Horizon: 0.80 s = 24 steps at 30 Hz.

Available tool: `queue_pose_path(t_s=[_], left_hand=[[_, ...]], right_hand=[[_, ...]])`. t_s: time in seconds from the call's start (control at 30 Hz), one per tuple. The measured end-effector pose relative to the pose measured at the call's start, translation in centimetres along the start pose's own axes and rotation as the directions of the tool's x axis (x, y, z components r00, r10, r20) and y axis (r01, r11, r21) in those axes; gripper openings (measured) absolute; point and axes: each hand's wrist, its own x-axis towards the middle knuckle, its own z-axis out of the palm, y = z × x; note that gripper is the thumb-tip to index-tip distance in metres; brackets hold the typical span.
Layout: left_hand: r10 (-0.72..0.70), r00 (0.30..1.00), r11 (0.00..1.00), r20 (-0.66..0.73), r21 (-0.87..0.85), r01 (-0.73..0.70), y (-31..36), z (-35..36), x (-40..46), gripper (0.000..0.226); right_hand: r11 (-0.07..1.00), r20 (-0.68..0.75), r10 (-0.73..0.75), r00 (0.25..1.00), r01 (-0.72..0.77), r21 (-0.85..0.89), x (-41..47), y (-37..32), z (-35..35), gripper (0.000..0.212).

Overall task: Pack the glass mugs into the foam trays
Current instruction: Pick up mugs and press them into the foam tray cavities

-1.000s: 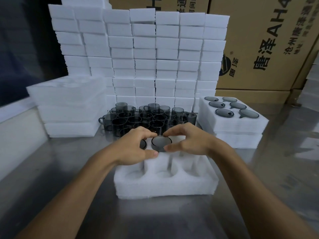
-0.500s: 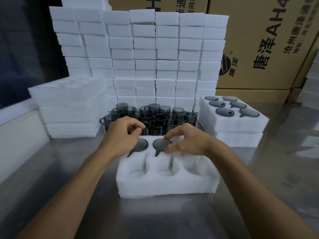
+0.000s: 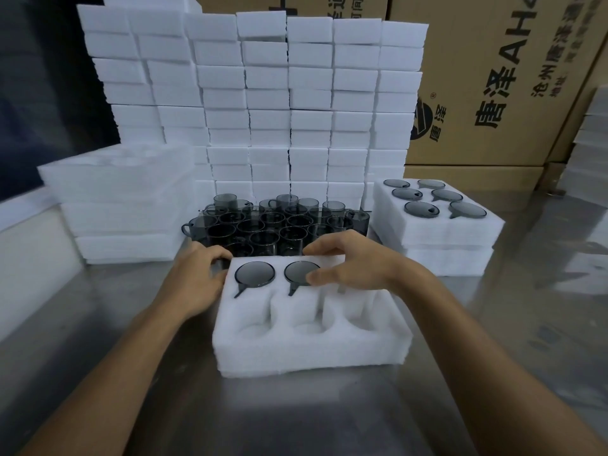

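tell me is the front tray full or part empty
Part empty. The front tray holds two mugs in its far row; three near pockets show bare foam.

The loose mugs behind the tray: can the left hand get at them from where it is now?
Probably yes. The left hand rests at the foam tray's far left corner, right beside the cluster of loose mugs. Nothing stands between them, and the nearest mugs are open from above.

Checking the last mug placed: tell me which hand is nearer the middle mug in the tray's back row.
Right hand: its thumb touches the dark round glass mug. Left hand sits beyond the tray's left edge.
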Motion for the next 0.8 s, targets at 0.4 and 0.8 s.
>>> queue_pose_path(t_s=[0.4,0.8], left_hand=[[-0.115,0.978,0.993,-0.176,-0.04,0.109,1.4,-1.2,0.2,0.019],[0.109,0.974,0.876,-0.199,-0.444,-0.189,7.5,-4.7,-0.8,0.023]], right_hand=[[0.992,-0.166,-0.048,0.985,0.067,0.111,0.1,0.0,-0.5,0.025],[0.92,-0.427,-0.144,0.893,0.279,0.274,-1.0,-3.1,-1.7,0.016]])
